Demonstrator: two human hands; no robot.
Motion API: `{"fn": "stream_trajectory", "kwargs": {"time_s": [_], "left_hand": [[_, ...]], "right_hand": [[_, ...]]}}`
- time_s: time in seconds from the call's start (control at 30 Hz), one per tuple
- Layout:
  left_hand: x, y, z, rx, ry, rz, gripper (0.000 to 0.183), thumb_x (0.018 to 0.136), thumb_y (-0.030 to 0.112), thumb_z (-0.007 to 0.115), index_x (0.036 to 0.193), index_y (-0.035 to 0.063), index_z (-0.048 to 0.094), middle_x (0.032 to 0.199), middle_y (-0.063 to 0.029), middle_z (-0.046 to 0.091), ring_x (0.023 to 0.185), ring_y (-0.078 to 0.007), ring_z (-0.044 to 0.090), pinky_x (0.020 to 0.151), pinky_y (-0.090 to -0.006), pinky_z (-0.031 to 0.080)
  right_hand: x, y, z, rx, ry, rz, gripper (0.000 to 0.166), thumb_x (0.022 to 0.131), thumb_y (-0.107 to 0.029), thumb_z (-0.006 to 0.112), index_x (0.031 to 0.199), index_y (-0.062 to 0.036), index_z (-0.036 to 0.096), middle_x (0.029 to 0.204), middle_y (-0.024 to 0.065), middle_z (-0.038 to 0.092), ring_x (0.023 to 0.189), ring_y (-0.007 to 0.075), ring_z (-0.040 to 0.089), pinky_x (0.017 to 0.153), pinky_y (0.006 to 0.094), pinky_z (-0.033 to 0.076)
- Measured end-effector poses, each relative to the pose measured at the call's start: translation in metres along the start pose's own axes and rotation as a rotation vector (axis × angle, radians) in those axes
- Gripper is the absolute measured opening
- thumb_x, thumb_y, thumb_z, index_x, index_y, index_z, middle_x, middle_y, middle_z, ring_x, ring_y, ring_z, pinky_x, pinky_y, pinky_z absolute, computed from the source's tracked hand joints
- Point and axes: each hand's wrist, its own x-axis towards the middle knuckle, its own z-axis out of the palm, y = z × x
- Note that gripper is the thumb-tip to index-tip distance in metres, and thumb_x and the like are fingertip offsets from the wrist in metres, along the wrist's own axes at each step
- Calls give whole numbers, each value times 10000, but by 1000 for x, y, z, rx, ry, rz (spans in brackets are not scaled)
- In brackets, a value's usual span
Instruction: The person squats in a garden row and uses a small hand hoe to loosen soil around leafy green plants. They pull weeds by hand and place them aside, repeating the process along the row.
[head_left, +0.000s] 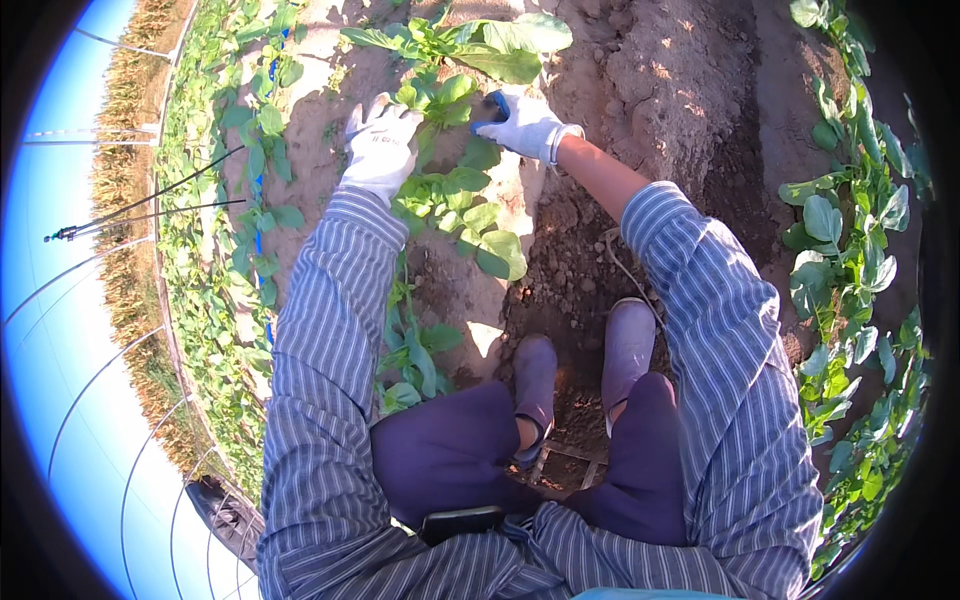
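Observation:
My left hand (382, 146), in a white knit glove bearing print, reaches palm down to the left side of a row of leafy green plants (450, 97). Its fingers are spread over the soil, and nothing shows in them. Across the row, my right hand (521, 127) wears a white glove with a blue-coated palm. Its thumb and fingers curve apart beside the leaves, with a dark, blurred patch between them. No held thing can be made out there. Larger leaves (517, 45) spread just beyond both hands, and lower plants (457, 210) grow between my forearms.
My rubber boots (628, 337) stand in a furrow of loose soil (577, 277), near a thin cord (626, 262). A blue drip line (259, 195) runs through the left crop row. More leafy plants (825, 225) grow at right. Metal hoops (97, 382) arch at far left.

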Motion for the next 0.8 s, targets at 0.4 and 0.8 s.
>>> {"fn": "stream_trajectory", "kwargs": {"time_s": [0.4,0.8], "left_hand": [[20,22,-20,53,-136,-111,614,686,430,735,1220,171,577,1435,-80,359,1377,-296,217,1106,-507,162],[36,-5,15,144,-135,-186,441,763,300,672,1190,232,585,1434,-21,371,1383,-244,222,1100,-480,196]], "right_hand": [[62,-11,29,767,-50,216,189,839,-98,629,993,-3,575,731,74,607,555,155,585,500,281,498],[83,-33,25,876,-177,251,300,859,-155,615,1101,3,537,866,105,644,696,183,645,591,305,561]]}}
